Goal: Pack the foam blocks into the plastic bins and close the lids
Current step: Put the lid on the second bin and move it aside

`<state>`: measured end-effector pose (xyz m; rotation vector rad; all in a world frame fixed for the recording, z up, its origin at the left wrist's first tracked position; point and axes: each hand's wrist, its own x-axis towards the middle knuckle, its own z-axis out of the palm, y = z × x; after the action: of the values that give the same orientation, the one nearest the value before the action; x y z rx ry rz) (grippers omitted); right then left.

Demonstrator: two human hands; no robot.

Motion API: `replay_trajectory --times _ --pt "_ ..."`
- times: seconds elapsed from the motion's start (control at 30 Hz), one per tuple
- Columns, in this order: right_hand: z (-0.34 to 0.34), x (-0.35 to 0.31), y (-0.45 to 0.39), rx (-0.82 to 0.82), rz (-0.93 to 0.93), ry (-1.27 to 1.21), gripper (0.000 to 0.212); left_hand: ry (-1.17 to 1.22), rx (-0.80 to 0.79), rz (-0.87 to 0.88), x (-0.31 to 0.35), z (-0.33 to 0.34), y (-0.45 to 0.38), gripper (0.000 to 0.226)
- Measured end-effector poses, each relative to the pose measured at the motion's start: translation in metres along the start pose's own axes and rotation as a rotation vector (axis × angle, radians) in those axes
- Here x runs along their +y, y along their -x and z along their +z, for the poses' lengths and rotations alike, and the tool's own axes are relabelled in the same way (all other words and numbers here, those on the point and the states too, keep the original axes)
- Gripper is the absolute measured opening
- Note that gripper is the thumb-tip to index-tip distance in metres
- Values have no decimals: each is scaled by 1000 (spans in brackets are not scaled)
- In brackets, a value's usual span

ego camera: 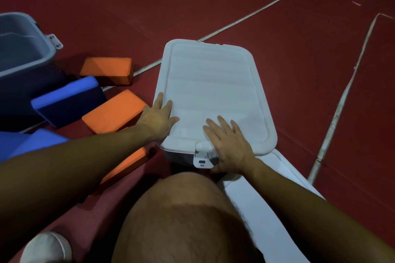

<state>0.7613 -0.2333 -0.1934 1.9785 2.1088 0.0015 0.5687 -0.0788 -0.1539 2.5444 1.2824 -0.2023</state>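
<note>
A white lid [210, 83] lies flat on a plastic bin in the middle of the floor. My left hand [158, 118] presses flat on the lid's near left corner, fingers straight. My right hand [229, 145] lies flat on the near edge, beside the white latch [203, 157], which hangs at the front. To the left lie loose foam blocks: an orange block [108, 69], a blue block [68, 100], a second orange block [114, 111], and more blue foam [32, 142] under my left arm. An open grey bin [23, 53] stands at far left.
A second white lid [263, 203] lies on the red floor at the lower right, partly under my right arm. My bare knee [181, 215] is in front of the bin and a white shoe [46, 247] shows at bottom left. White tape lines cross the floor.
</note>
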Motion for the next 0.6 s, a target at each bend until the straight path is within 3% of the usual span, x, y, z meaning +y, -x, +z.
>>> replay_trajectory --times 0.13,0.3,0.6 --pt "-6 10 5 23 -48 -162 116 9 -4 -3 -1 2 0 58" --pt "-10 21 9 145 1 -528 69 51 7 -23 -4 6 -1 62" --pt "-11 24 6 59 50 -647 56 65 1 -32 -1 3 1 65"
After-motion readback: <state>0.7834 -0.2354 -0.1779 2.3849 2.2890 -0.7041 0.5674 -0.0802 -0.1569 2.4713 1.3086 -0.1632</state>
